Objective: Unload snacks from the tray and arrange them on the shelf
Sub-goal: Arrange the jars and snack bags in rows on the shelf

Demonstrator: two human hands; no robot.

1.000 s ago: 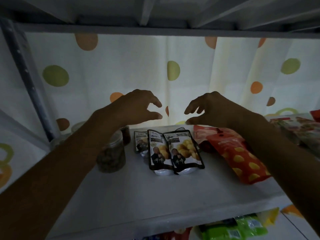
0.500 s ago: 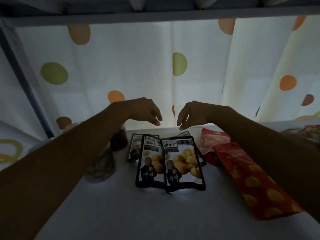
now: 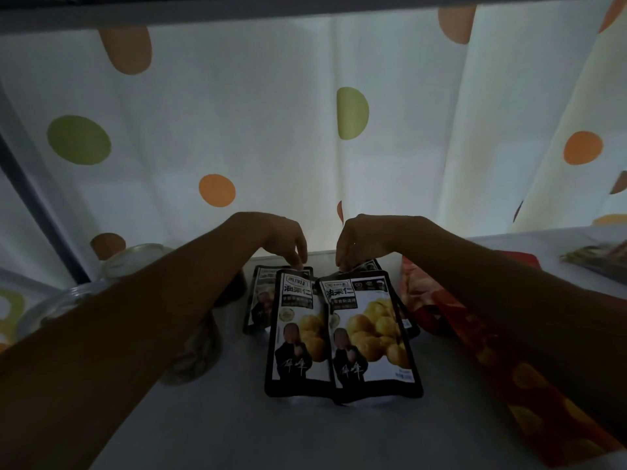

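Dim shelf (image 3: 237,429), "油栗仁" pouches (image 3: 369,334), left hand (image 3: 281,239), right hand (image 3: 363,239) at rear pouches' (image 3: 261,293) tops, grip unclear

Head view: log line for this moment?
stage: arranging | left hand: fingertips at rear left pouch top | right hand: fingertips at rear right pouch top | grip: unclear

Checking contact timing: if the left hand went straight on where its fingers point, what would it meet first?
Probably the rear left pouch, its top edge just below the left hand; depth is unclear.
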